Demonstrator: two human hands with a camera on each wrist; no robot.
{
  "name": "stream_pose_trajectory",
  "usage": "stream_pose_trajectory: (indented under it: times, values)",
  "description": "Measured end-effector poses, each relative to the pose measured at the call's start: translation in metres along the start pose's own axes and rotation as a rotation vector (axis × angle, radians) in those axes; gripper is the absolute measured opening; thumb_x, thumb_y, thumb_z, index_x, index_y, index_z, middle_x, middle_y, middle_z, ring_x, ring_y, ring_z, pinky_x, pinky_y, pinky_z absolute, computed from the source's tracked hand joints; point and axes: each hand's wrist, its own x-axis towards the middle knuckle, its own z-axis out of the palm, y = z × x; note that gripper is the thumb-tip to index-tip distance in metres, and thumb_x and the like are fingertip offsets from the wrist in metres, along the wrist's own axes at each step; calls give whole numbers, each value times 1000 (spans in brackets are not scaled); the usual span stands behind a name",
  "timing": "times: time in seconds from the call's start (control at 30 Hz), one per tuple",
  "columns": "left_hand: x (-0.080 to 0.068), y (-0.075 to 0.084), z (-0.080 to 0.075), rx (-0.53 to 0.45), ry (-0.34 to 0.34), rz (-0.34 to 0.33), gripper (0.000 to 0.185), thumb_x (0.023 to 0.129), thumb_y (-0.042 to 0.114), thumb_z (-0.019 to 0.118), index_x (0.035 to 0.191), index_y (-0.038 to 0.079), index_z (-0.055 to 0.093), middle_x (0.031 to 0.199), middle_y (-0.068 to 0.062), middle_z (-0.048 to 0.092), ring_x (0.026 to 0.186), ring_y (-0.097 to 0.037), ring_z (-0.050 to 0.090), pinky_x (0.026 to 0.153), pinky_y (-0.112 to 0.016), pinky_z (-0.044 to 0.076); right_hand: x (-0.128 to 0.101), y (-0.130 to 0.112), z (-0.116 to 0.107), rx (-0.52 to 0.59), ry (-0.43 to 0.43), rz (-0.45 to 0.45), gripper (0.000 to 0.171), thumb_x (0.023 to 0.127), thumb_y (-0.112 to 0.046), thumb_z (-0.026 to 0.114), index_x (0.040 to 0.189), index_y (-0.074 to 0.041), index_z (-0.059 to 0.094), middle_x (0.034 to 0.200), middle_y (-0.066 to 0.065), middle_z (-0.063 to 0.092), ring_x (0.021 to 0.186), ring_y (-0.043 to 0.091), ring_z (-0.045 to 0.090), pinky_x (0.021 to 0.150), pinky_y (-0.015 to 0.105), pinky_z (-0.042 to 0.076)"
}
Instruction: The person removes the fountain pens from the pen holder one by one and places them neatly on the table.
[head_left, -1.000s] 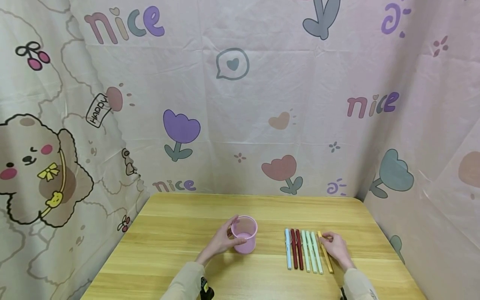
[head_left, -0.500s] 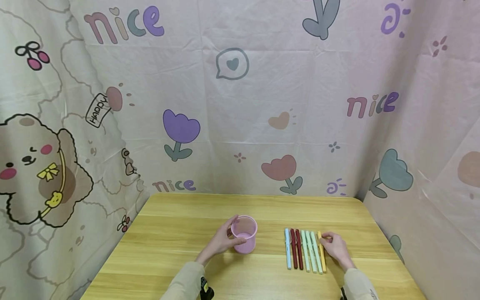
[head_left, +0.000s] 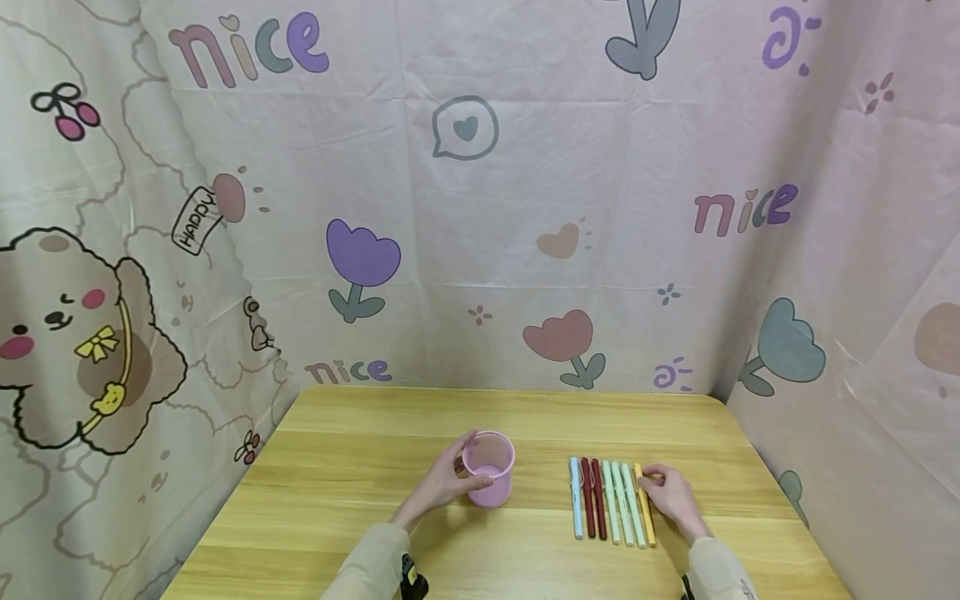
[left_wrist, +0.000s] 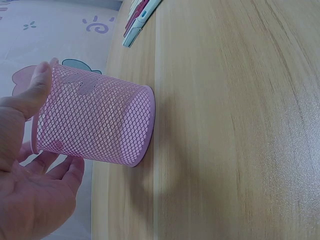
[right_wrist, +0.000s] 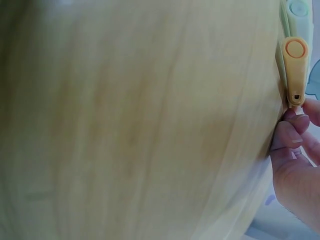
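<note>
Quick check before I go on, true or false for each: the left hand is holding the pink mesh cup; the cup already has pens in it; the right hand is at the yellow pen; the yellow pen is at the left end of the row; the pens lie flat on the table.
1. The left hand holds the pink mesh cup. True.
2. The cup has pens in it. False: it looks empty.
3. The right hand touches the yellow pen. True.
4. The yellow pen is at the left end of the row. False: it is at the right end; the blue pen is at the left end.
5. The pens lie flat on the table. True.
</note>
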Motion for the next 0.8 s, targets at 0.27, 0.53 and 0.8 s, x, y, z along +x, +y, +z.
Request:
stream_pose_trajectory:
  times: [0.27,0.53,0.8]
  values:
    - [0,1,0,6,-1,-1,91,87,10,78,154,-10,22,153,-37,37,135,-57,45,114,-61,40,-1,-2,-1,-9,-14,2,36,96,-16,62,121,8,64,102,22,68,92,26,63,71,30,50]
    - [-1,2,-1,3,1,-8,91,86,11,79,155,-10,22,152,-37,37,134,-57,46,114,-62,39,-1,-4,-1,-4,-19,-3,36,96,-15,61,121,9,63,101,22,68,91,26,63,70,29,48]
    - [-1,2,-1,7,-1,-1,90,86,10,79,154,-10,23,152,-37,37,134,-58,46,114,-61,40,-1,-3,-1,-8,-19,-8,36,96,-16,61,121,9,63,103,24,68,94,29,64,72,32,51]
